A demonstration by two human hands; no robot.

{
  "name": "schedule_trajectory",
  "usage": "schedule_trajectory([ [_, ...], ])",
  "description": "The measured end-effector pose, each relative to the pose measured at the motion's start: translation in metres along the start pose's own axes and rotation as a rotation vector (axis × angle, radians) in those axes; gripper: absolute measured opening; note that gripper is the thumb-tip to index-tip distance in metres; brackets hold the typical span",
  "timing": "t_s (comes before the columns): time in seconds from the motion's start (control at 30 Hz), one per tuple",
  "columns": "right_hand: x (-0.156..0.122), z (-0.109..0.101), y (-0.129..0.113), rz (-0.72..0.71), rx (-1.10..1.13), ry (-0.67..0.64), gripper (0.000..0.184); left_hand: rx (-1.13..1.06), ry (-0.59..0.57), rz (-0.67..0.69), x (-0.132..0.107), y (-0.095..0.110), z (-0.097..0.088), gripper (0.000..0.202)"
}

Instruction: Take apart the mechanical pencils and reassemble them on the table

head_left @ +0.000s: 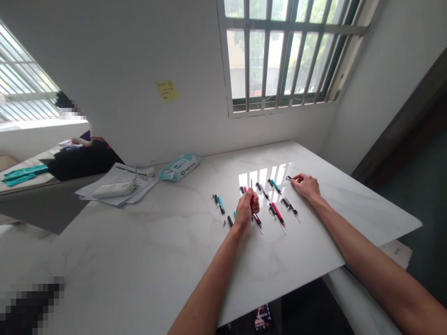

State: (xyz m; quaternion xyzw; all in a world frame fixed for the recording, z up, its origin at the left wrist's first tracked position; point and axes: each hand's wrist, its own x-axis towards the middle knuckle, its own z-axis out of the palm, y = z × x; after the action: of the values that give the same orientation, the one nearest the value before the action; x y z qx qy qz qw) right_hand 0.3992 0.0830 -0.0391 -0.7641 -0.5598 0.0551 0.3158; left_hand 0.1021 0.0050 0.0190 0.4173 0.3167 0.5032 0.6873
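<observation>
On the right of the desk (150, 265), pens and caps lie in loose rows. The left hand (245, 209) is above them, its grip closed in a fist around a red pen (252, 198) that points tip up. At the far right of the rows, the right hand (306, 187) has its grip nearly shut, thumb and finger pinching a small dark part (288, 177). Between the hands lies a teal pen (276, 186); nearer lies a pink pen (278, 213). Far left, wipes (179, 167) sit beside papers (120, 200).
</observation>
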Motion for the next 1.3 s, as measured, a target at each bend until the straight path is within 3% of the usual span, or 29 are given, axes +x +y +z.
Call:
schedule_trajectory([
  [0.47,0.002,-0.004,0.005,-0.001,0.007,-0.033,0.036,-0.005,0.000,-0.015,-0.002,0.000,0.004,0.058],
  [0.6,-0.003,-0.013,-0.003,-0.022,0.115,0.033,0.039,-0.028,-0.007,-0.014,-0.001,0.000,0.003,0.057],
  [0.73,-0.022,-0.025,-0.042,-0.147,0.400,0.052,0.042,-0.060,-0.009,-0.016,-0.001,0.000,0.004,0.057],
  [0.87,-0.057,-0.034,-0.105,-0.349,0.809,-0.230,0.046,-0.090,-0.028,-0.026,0.001,-0.004,0.006,0.056],
  [1.0,-0.088,-0.035,-0.151,-0.401,0.949,-0.444,0.042,-0.101,0.022,0.011,0.002,-0.007,0.006,0.053],
  [1.1,-0.097,-0.030,-0.161,-0.363,1.010,-0.492,0.040,-0.097,0.048,0.019,0.002,-0.008,0.006,0.055],
  [1.3,-0.098,-0.017,-0.161,-0.265,1.116,-0.487,0.032,-0.030,0.045,0.015,0.004,-0.009,0.002,0.059],
])
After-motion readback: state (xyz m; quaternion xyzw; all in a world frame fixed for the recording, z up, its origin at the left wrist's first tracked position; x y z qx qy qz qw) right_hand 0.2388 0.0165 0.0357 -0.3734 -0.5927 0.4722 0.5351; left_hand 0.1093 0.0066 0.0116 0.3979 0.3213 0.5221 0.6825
